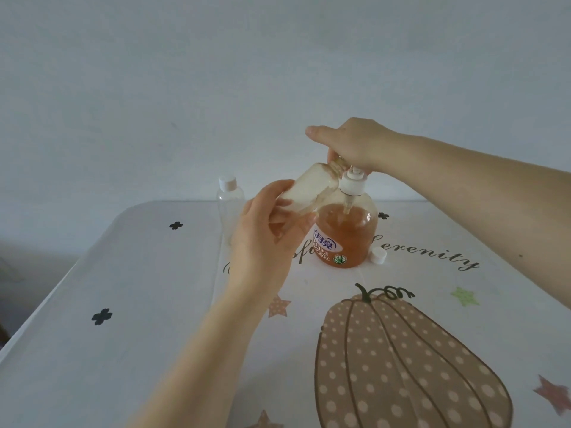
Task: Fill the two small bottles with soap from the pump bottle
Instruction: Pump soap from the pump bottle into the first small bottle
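Note:
The pump bottle (349,236) holds orange soap and stands upright at the table's far middle. My right hand (352,143) rests on top of its pump head, covering the nozzle. My left hand (265,233) grips a small clear bottle (309,189), tilted with its uncapped mouth up against the pump nozzle; pale soap coats its inside. A second small bottle (230,205), clear and empty with a white cap on, stands upright to the left, partly behind my left hand.
A loose white cap (378,256) lies on the table just right of the pump bottle. The table (123,350) has a white cloth printed with a pumpkin and stars; its left edge drops off. A plain wall stands behind.

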